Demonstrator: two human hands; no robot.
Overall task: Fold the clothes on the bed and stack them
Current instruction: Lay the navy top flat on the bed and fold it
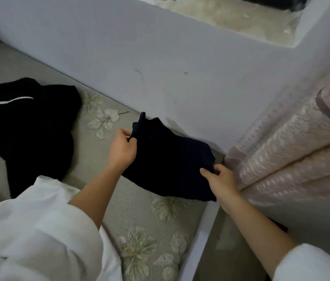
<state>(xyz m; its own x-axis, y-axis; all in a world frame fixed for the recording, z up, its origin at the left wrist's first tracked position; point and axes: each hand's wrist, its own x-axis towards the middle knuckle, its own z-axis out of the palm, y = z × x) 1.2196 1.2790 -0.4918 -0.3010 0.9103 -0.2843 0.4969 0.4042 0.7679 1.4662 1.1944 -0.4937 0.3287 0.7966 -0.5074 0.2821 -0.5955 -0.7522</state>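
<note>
The dark navy garment lay at the far right corner of the bed, its far edge close to the wall and its right edge just beside the pink curtain. The left hand pinched its upper left edge and the right hand pinched its right edge — fingers curled on cloth. Bare floral cover lay open nearer the person. To the left, apart, a black garment with white piping lay crumpled.

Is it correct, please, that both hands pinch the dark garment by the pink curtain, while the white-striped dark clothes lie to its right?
Not quite: the head view shows the white-striped dark clothes lying to the left of the dark garment. The left hand and right hand do pinch it.
</note>
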